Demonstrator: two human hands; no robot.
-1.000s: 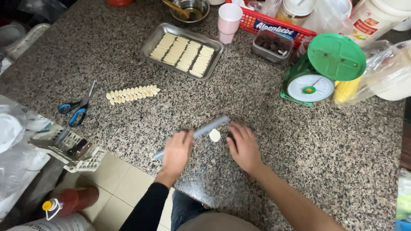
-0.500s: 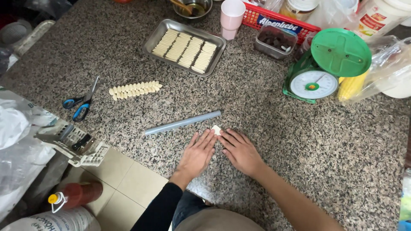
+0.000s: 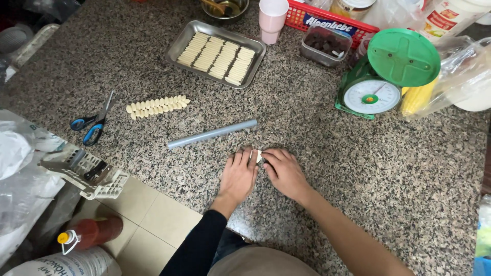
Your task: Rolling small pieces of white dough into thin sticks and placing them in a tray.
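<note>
Fingertips of both hands, left hand (image 3: 239,176) and right hand (image 3: 284,173), pinch a small dough piece (image 3: 259,155) on the granite counter (image 3: 327,153); gentle, even pressure probably shapes it best.

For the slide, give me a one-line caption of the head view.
Both hands, left hand and right hand, pinch a small white dough piece on the granite counter, beside a grey rolling tube.
</note>
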